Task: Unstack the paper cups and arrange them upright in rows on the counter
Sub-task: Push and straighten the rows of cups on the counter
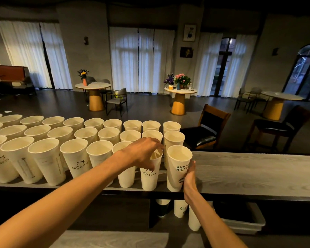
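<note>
**Both hands on the last 2 cups of the near row**

My left hand reaches over from above, its fingers curled down around the rim of a paper cup that stands upright at the front edge of the bench. My thumb lies down the near side of that cup, so I am holding it by the top. Just beside it on the right stands the end cup, the one with dark green lettering. My right hand lies against its right wall, palm inward, fingers nearly straight and pressing on the side rather than wrapped round it.

The other cups stand upright in 3 rows running off to the left, packed rim to rim; the far 2 rows end level with the lettered cup. The bench to the right of my hand is grey wood grain.

Below the bench edge, more cups show on a lower level, next to a pale bin. Beyond the bench are 2 dark chairs and round tables with flowers.
</note>
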